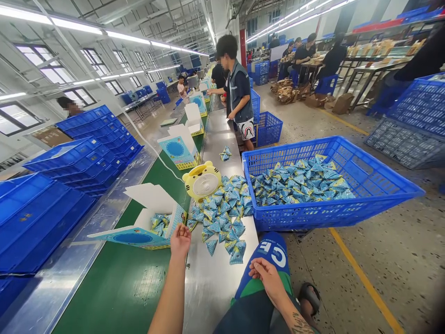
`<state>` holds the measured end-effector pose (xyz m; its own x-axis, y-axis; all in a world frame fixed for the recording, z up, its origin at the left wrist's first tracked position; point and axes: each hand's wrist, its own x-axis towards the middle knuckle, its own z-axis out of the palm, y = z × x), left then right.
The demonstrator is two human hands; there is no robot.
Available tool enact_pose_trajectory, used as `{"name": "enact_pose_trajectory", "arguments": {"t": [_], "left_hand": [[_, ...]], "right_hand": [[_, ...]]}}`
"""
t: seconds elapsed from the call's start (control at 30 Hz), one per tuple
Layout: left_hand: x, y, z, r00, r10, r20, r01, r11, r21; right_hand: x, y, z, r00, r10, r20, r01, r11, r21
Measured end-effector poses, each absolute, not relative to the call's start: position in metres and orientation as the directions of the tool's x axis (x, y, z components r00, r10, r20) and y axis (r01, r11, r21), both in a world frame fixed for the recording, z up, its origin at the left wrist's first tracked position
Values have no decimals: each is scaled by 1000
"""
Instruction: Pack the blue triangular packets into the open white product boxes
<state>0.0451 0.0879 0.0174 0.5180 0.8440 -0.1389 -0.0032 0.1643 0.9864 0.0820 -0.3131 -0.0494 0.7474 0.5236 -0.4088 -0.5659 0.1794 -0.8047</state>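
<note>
My left hand (pixel 181 240) is at the near right side of an open printed carton (pixel 146 235), its fingers curled; whether anything is in them is hidden. Blue and yellow triangular packets (pixel 160 224) lie inside the carton. My right hand (pixel 267 277) hovers over my lap, its fingers curled together with nothing visible in them. Between and beyond my hands, a pile of similar triangular packets (pixel 225 208) is spread on the steel ledge (pixel 212 287). A yellow animal-faced fan (pixel 204 182) stands behind the pile, its cable trailing off to the upper left.
A blue basket (pixel 333 211) full of packets stands at my right. Under the carton runs a green conveyor belt (pixel 100 287), with more open cartons (pixel 179 147) farther along. Blue crates (pixel 38 218) are stacked on the left. A co-worker (pixel 239 97) stands beyond the basket.
</note>
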Motion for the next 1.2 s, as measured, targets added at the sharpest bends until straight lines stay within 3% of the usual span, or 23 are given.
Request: {"name": "enact_pose_trajectory", "arguments": {"t": [0.1, 0.2, 0.37, 0.5, 0.57, 0.77, 0.83, 0.9, 1.0, 1.1, 1.2], "left_hand": [[30, 66, -9, 518, 839, -166, 242, 43, 969], [17, 45, -27, 597, 790, -144, 379, -120, 918], [15, 21, -44, 776, 631, -19, 511, -611, 604], [27, 19, -51, 833, 529, -161, 541, -718, 438], [30, 20, -53, 839, 501, -211, 538, -710, 454], [10, 25, -49, 845, 392, -364, 531, -527, 664], [-4, 26, -44, 815, 408, -411, 550, -319, 772], [-18, 25, -41, 765, 444, -466, 523, -8, 852], [-31, 23, -40, 720, 430, -544, 499, 225, 837], [-35, 23, -47, 713, 427, -557, 532, 189, 826], [-32, 27, -54, 760, 437, -481, 584, -136, 800]], "right_hand": [[81, -313, -48, 746, 522, -413, -567, 174, -805], [81, -313, -47, 748, 518, -415, -566, 170, -807], [81, -313, -44, 745, 528, -409, -564, 169, -808], [82, -313, -40, 754, 508, -416, -568, 187, -801], [82, -312, -40, 759, 501, -415, -568, 198, -799], [80, -312, -40, 764, 497, -412, -568, 213, -795], [79, -312, -39, 763, 497, -414, -568, 210, -796], [79, -312, -39, 760, 499, -416, -569, 204, -796], [79, -312, -40, 755, 509, -413, -568, 194, -800], [80, -313, -41, 749, 519, -412, -571, 191, -798], [80, -313, -41, 756, 509, -410, -566, 196, -801]]}}
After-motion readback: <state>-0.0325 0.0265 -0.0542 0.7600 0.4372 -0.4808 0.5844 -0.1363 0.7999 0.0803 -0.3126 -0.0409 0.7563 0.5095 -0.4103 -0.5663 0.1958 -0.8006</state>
